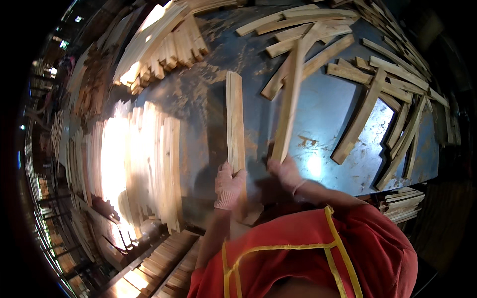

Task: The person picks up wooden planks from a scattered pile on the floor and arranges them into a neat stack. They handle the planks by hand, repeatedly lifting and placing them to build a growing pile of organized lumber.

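Left hand [229,187], one, in a pale knitted glove: I have it closed around the near part of a grooved wooden strip [237,119], which points away from the body, toward the middle of the table; I cannot tell whether its far end rests or hangs clear. Right hand [285,174], one, slightly blurred: closed on the near end of a long wooden plank [294,94], its far part crossing in view over the loose planks [273,22] at the table's far side; contact there I cannot tell. Metal table [318,126], one, blue-grey, scuffed, with bright glare right of the right hand. Row of strips [171,169], left of the left hand, side by side, partly washed out by sunlight. Stacked strips [174,52], beyond that row, ends toward me. Scattered planks [360,119], right side of the table, crossing one another at angles. Small stack of wood [403,204], beside the table's near right edge. Red apron [288,229], one, yellow-trimmed, on the person, below both hands.
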`<state>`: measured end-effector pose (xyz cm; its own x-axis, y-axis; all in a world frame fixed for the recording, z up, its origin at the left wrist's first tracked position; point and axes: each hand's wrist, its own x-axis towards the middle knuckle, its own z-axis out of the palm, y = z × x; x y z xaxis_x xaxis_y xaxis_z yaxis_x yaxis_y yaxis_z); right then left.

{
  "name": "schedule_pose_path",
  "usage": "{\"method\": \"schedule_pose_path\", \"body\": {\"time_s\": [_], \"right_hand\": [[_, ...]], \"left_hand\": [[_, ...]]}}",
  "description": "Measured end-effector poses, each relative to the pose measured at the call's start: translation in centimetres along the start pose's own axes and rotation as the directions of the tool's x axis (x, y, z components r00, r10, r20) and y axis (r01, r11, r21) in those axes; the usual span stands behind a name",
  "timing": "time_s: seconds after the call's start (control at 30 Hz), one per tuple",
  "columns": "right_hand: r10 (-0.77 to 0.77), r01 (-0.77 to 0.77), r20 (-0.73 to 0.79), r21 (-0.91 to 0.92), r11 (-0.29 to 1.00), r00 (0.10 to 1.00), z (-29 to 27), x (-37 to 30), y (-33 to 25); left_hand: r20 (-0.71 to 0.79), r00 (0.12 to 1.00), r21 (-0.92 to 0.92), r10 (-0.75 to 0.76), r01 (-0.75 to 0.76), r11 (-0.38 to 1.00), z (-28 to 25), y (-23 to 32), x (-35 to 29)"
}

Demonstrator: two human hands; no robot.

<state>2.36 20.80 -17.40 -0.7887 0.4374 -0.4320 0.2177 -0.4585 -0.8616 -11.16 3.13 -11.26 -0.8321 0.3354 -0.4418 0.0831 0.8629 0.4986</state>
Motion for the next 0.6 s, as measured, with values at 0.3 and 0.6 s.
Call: {"method": "schedule_pose_path", "body": {"time_s": [0.3, 0.6], "right_hand": [[0.319, 0.312, 0.579, -0.735, 0.602, 0.750, 10.8, -2.4, -2.2], [-0.782, -0.169, -0.385, -0.922, 0.348, 0.490, -13.8, 4.7, -11.3]], "left_hand": [[-0.116, 0.991, 0.212, 0.062, -0.036, 0.977, -1.8, -3.5, 0.5], [-0.469, 0.883, 0.563, 0.038, 0.265, 0.783, -9.5, -17.2, -3.0]]}}
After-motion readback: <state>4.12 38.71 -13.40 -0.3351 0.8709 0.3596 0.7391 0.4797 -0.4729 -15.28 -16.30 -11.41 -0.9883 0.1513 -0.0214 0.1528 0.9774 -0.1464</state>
